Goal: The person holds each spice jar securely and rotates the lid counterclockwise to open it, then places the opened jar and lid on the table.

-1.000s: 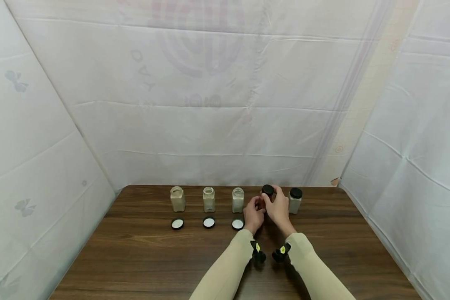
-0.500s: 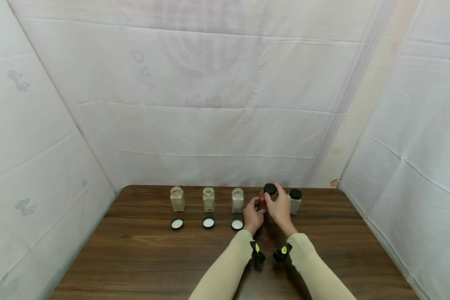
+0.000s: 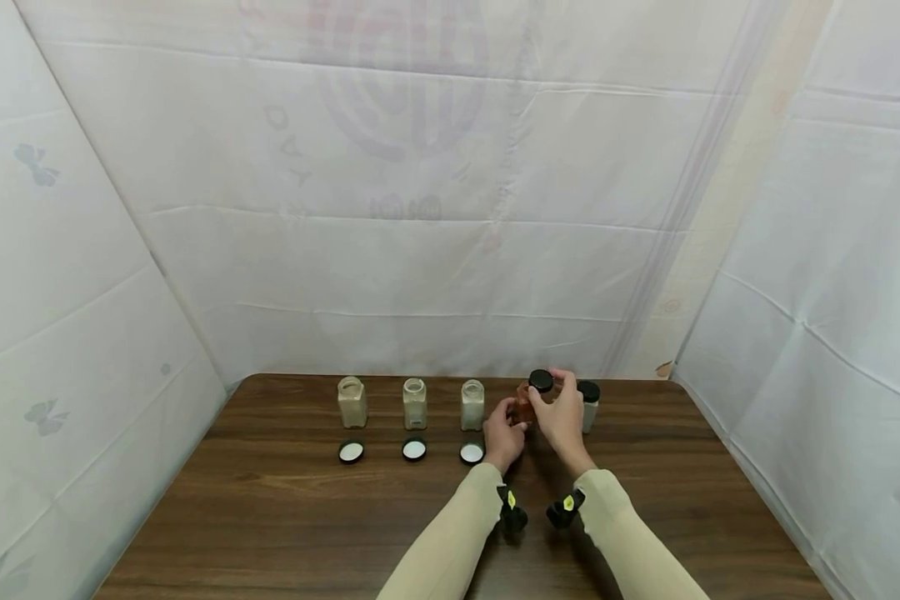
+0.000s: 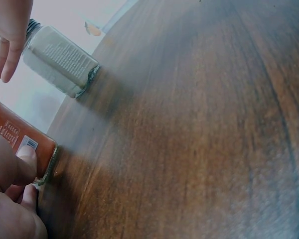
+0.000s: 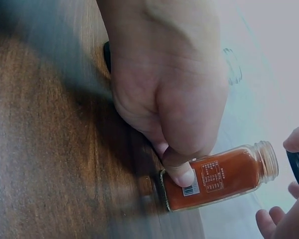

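My left hand (image 3: 504, 437) grips a glass jar of red-orange powder (image 5: 229, 174) low down, its thumb across the barcode label. The jar stands on the table with its threaded mouth uncovered in the right wrist view. Between the thumb and fingers of my right hand (image 3: 561, 417) is a black screw lid (image 3: 541, 381), held apart from the jar mouth, up and to its right. A black-lidded jar of pale contents (image 3: 589, 408) stands just right of that hand, partly hidden behind it in the head view.
Three uncapped jars of pale powder stand in a row to the left: a left one (image 3: 352, 407), a middle one (image 3: 415, 407) and a right one (image 3: 472, 408). Before each lies a black lid, white inside up, such as the middle lid (image 3: 414, 449). White cloth (image 3: 420, 275) hangs behind the table.
The black lid, earlier over the red-orange powder jar, has come off it and moved slightly right in my right hand. My left hand stays on the jar.
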### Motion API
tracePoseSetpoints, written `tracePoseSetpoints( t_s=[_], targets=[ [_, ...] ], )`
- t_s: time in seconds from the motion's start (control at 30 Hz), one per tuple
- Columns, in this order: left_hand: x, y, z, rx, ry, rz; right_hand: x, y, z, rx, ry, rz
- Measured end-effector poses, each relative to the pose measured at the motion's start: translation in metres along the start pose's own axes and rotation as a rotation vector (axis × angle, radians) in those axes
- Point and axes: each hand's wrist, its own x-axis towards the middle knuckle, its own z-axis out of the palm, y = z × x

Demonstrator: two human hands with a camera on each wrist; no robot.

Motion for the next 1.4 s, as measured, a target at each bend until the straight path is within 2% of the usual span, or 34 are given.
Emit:
tracePoseSetpoints(
  t_s=[0.33,0.67,0.97,1.13,1.4],
  targets=[
    [0.0008,-0.0028,0.0007,0.030,0.023,0.047,-0.0013,-0.0024,-0.0036,-0.019,0.010,-0.015],
    [-0.0001,-0.0023,0.0020,0.026,0.023,0.041,-0.0018,-0.0003,-0.0045,-0.015,0.035,-0.003],
    [0.0008,-0.0002,0.0012,-0.004,0.028,0.041,-0.0023,0.0024,-0.0050,-0.091,0.052,-0.097],
    [0.0013,-0.0008,0.0016,-0.004,0.034,0.049,-0.0036,0.0029,-0.0052,-0.113,0.049,-0.106],
    [0.0009,-0.0023,0.0024,-0.004,0.035,0.050,-0.0047,0.0037,-0.0067,-0.130,0.098,-0.129]
  ],
)
